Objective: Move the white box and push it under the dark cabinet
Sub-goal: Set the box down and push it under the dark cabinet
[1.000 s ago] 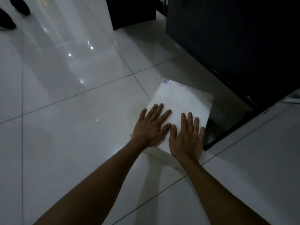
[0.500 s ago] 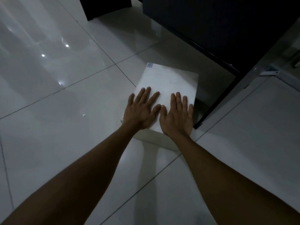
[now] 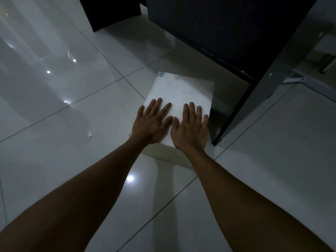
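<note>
A flat white box [image 3: 181,90] lies on the glossy tiled floor, a small sticker on its far left corner. My left hand [image 3: 151,122] and my right hand [image 3: 190,130] press flat on the near half of its lid, fingers spread, side by side and thumbs almost touching. The dark cabinet [image 3: 227,24] stands just beyond and to the right of the box. Its bottom edge sits above the floor, leaving a low gap. The box's right side lies close to the cabinet's near corner post [image 3: 234,113], outside the gap.
White floor tiles [image 3: 63,115] with grout lines and light glare spread to the left and front. Another dark piece of furniture [image 3: 109,11] stands at the top centre. A grey panel and a metal bracket [image 3: 298,79] lie right of the cabinet.
The box, with both hands flat on it, sits a little nearer the cabinet's corner than a second ago. The camera view has shifted, showing more of the cabinet's right side.
</note>
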